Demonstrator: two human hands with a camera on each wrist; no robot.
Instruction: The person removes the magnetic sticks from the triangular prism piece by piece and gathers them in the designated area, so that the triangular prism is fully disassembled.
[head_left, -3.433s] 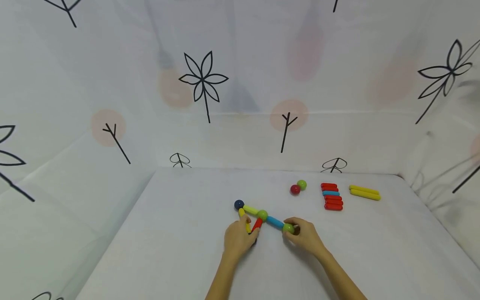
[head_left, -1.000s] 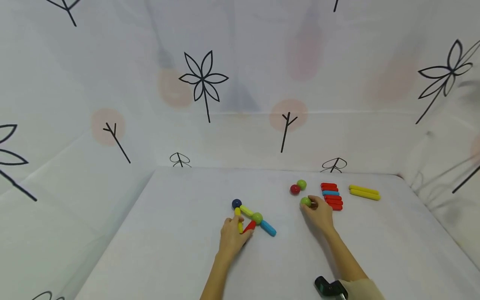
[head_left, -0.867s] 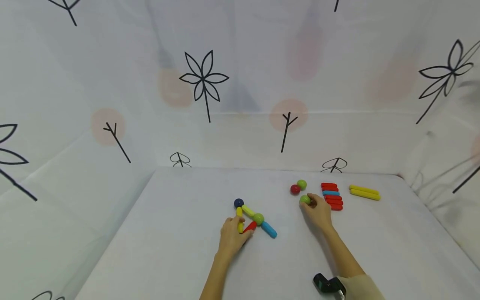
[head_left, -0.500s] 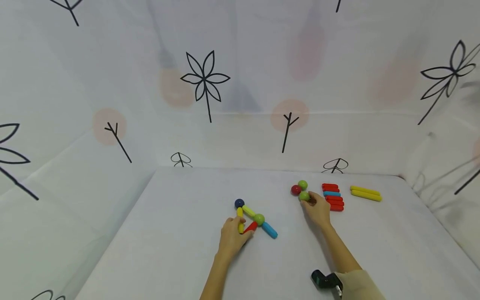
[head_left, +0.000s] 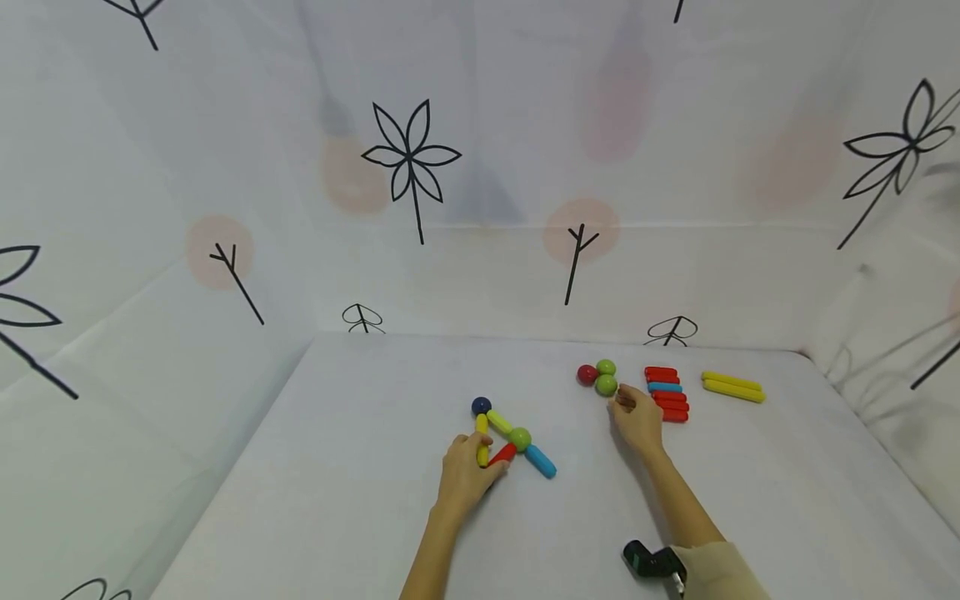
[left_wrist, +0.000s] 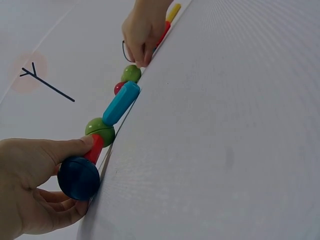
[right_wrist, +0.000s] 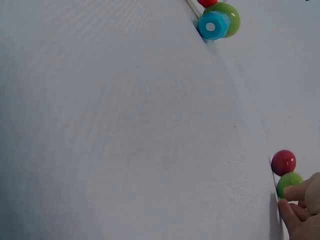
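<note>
My left hand (head_left: pixel 467 471) holds a figure of magnetic building rods and balls, its fingers on the yellow rod (head_left: pixel 482 432) and its thumb at the red rod (head_left: pixel 504 454). A dark blue ball (head_left: pixel 482 406) tops the figure; a lime rod (head_left: pixel 500 422) links it to a green ball (head_left: pixel 520 439), from which a blue rod (head_left: pixel 541 461) sticks out, its end bare. Another dark blue ball (left_wrist: pixel 79 178) sits within the left hand, hidden in the head view. My right hand (head_left: pixel 639 419), fingers loosely bent, is right beside a loose green ball (head_left: pixel 606 385) and grips nothing.
A red ball (head_left: pixel 587 375) and a second green ball (head_left: pixel 606 367) cluster with the loose one. Behind the right hand lies a row of short red rods (head_left: pixel 670 397) with one blue rod (head_left: pixel 664 387) among them. Two long yellow rods (head_left: pixel 732 387) lie farther right.
The right hand has taken a green ball off the blue rod's end, carried it back and right to the other balls, and let go. The red ball has shifted slightly left. The left hand keeps its hold.
</note>
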